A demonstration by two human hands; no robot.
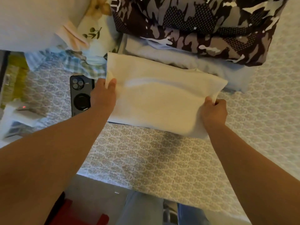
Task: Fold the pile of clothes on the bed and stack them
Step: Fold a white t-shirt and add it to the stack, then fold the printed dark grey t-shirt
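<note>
Cream garment: folded to a rectangle, lying flat on patterned bed sheet, both side edges lifted. Behind it, touching: camouflage-print garment folded atop pale blue folded garment. Unfolded floral and plaid clothes heaped at left.

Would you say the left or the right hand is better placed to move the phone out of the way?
Left, probably. The left hand grips the white garment right beside the phone; the right hand holds the garment's far end.
</note>
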